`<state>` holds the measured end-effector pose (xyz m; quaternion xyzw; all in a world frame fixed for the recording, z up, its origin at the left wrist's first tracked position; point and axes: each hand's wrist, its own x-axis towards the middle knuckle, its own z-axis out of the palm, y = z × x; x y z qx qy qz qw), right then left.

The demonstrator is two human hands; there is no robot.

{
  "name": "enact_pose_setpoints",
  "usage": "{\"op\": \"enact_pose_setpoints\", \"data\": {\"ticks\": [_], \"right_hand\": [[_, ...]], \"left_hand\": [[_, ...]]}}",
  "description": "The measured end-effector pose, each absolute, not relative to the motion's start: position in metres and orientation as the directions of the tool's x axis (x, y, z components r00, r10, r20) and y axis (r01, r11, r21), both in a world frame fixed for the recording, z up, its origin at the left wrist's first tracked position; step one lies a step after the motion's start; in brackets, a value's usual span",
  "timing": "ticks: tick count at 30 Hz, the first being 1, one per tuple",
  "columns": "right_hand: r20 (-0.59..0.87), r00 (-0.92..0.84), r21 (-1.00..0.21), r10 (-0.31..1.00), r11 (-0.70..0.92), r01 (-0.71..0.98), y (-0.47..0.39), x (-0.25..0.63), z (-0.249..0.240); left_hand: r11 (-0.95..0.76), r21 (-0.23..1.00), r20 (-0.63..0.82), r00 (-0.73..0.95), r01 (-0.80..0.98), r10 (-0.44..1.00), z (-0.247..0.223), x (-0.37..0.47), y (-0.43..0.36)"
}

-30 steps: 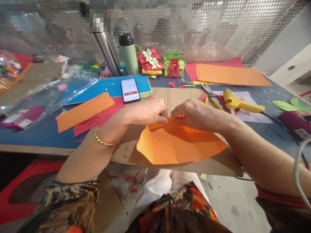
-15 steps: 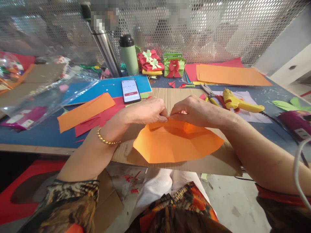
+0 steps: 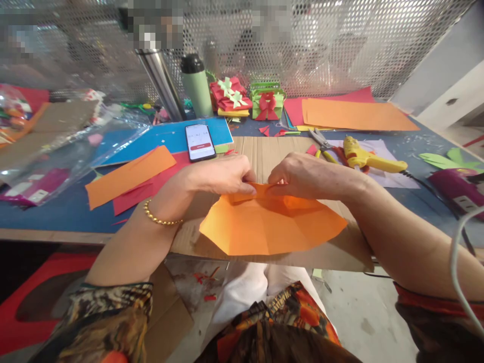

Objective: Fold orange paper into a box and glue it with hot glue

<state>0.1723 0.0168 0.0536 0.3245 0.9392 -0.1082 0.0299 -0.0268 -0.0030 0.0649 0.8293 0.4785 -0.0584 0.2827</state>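
Observation:
A creased orange paper (image 3: 270, 227) lies over a sheet of cardboard (image 3: 249, 151) at the table's front edge, its near corners angled. My left hand (image 3: 232, 175) pinches the paper's far edge between thumb and curled fingers. Just to the right, with a small gap between, my right hand (image 3: 297, 176) grips the same edge. Part of the folded far edge is hidden under the fingers of both hands.
A phone (image 3: 200, 142) lies on a blue sheet at the left, near orange strips (image 3: 130, 176). Scissors (image 3: 321, 141) and a yellow glue gun (image 3: 368, 157) are at the right. Behind stand a green bottle (image 3: 196, 88), a steel flask (image 3: 161, 83) and a green paper box (image 3: 267, 103).
My hands have moved slightly apart along the paper's far edge, so a bit of that edge now shows between them. The whole view has shifted a little.

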Motion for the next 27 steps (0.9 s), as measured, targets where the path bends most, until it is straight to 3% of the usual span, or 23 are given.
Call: {"op": "enact_pose_setpoints", "data": {"ticks": [7, 16, 21, 27], "right_hand": [[-0.094, -0.802, -0.187, 0.59, 0.781, 0.597, 0.018, 0.174, 0.054], [-0.13, -0.769, -0.164, 0.625, 0.752, 0.639, 0.016, 0.172, 0.057], [-0.091, -0.765, -0.115, 0.637, 0.756, 0.644, 0.02, 0.176, 0.055], [-0.026, -0.722, -0.01, 0.692, 0.722, 0.692, 0.027, 0.18, 0.051]], "left_hand": [[-0.407, 0.239, -0.417, 0.472, 0.881, 0.777, 0.067, -0.024, -0.005], [-0.399, 0.281, -0.439, 0.486, 0.873, 0.755, 0.063, -0.029, 0.0], [-0.375, 0.358, -0.361, 0.497, 0.855, 0.789, 0.074, -0.029, -0.002], [-0.384, 0.26, -0.348, 0.457, 0.886, 0.819, 0.069, -0.033, 0.001]]}}
